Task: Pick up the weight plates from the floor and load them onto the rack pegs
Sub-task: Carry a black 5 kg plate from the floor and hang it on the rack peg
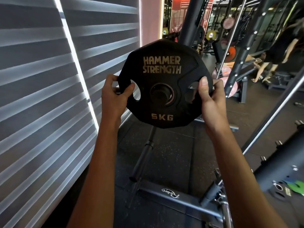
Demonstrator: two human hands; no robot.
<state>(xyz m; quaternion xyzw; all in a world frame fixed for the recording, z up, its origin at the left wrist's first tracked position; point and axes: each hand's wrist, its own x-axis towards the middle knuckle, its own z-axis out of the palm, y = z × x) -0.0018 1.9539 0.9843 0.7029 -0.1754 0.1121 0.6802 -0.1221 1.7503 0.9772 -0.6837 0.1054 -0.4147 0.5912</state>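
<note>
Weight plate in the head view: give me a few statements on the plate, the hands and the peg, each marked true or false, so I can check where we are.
1. The weight plate is marked 5 KG. True.
2. Only one hand holds it. False: the left hand and the right hand both grip it, at opposite edges.
3. The plate lies flat on the floor. False: it is held up on edge, with its printed face to the camera.
4. A dark peg end shows in the plate's centre hole. True.

One black plate [162,69], one left hand [115,94], one right hand [211,98].
</note>
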